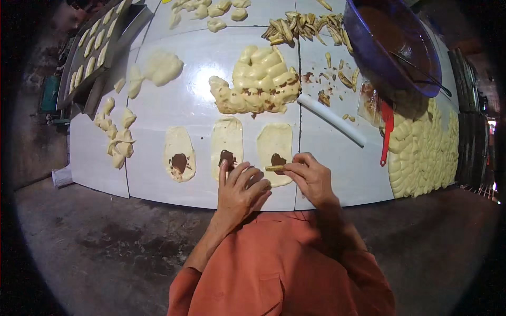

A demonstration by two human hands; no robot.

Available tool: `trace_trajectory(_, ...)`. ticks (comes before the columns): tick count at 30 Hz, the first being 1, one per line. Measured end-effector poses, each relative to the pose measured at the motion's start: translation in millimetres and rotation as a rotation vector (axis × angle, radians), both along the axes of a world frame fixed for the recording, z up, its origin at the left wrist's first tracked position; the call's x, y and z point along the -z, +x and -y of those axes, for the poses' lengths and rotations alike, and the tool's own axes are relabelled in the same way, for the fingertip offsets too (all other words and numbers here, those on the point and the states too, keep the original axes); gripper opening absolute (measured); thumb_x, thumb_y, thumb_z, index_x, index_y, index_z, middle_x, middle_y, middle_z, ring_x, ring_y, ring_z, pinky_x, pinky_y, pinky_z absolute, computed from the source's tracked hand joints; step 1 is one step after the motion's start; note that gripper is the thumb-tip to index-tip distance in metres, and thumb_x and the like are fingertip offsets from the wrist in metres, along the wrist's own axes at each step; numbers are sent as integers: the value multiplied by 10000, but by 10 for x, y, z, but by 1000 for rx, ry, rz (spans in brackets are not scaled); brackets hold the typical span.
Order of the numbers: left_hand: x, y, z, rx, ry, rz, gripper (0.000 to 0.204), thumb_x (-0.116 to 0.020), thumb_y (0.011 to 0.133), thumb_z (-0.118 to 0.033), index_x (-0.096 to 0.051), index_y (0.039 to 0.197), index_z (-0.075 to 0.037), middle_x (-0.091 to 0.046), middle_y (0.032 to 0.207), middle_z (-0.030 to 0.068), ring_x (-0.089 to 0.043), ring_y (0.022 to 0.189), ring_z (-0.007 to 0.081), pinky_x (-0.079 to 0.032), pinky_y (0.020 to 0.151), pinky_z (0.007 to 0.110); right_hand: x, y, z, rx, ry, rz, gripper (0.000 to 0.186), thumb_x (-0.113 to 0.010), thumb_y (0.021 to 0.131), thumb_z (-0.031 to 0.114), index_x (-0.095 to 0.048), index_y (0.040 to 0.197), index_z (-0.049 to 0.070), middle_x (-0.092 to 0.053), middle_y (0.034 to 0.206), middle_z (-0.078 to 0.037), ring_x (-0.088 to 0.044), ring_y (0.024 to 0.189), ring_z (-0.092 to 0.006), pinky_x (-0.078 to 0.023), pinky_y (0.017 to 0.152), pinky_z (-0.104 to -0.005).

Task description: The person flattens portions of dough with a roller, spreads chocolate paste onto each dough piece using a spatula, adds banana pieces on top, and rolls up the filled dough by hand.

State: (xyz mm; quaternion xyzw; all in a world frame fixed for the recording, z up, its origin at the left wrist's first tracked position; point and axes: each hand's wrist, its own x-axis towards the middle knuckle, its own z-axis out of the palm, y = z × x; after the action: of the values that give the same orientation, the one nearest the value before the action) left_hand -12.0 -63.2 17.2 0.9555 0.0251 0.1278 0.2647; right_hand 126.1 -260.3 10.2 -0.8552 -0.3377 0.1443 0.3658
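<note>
Three flattened oval dough pieces lie in a row before me: the left one (180, 141), the middle one (226, 134) and the right one (274, 138). Each carries a dark brown dollop of filling (179, 162) on its nearer half. Between thumb and fingers, my right hand (314, 180) pinches a short yellowish-brown strip, like a slice of banana (274, 168), over the filling of the right piece. My left hand (240, 192) rests at the near end of the middle piece, fingers stretched out and slightly apart; its fingertips partly cover that piece's filling.
Beyond the row sits a heap of pale dough rolls (258, 79). A white rolling pin (332, 120) and a red-handled tool (387, 134) lie rightward, near a purple basin (363, 39) of brown filling. Banana strips (303, 26), dough pieces (121, 142) and a loaded tray (95, 45) surround these.
</note>
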Motion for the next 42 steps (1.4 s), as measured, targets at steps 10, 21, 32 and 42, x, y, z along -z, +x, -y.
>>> trace_trajectory(10, 52, 186, -33, 151, 13, 71, 234, -842, 790, -211, -740, 1000, -196, -614, 1025, 3, -605, 1072, 208, -422, 1058, 515, -152, 130, 144, -235, 34, 194, 297, -848, 822, 232, -762, 1092, 142, -669, 1000, -35, -694, 761, -202, -562, 629, -333)
trace_trajectory(21, 22, 295, -28, -95, -96, 13, 201, -773, 865, -173, -703, 1047, -123, -650, 1155, 42, -597, 1103, 267, -395, 960, 450, 4, 182, 115, -67, 69, 90, 164, -729, 901, 89, -667, 1051, 73, -673, 1056, -59, -716, 841, -240, -581, 663, -351)
trace_trajectory(32, -64, 321, -67, 18, 0, -82, 323, -817, 790, -183, -709, 1094, -188, -625, 1265, 53, -566, 1205, 276, -387, 1003, 475, -121, 321, 37, -355, -85, 359, 312, -747, 902, 188, -678, 1203, 137, -630, 1087, -52, -696, 832, -208, -575, 657, -346)
trace_trajectory(42, -92, 492, -86, -164, 41, -47, 188, -798, 829, -227, -706, 963, -133, -638, 1211, 21, -571, 1175, 240, -386, 949, 440, -83, 382, -71, -221, -158, 290, 124, -685, 929, 145, -651, 1023, 73, -580, 944, -49, -671, 818, -249, -570, 620, -379)
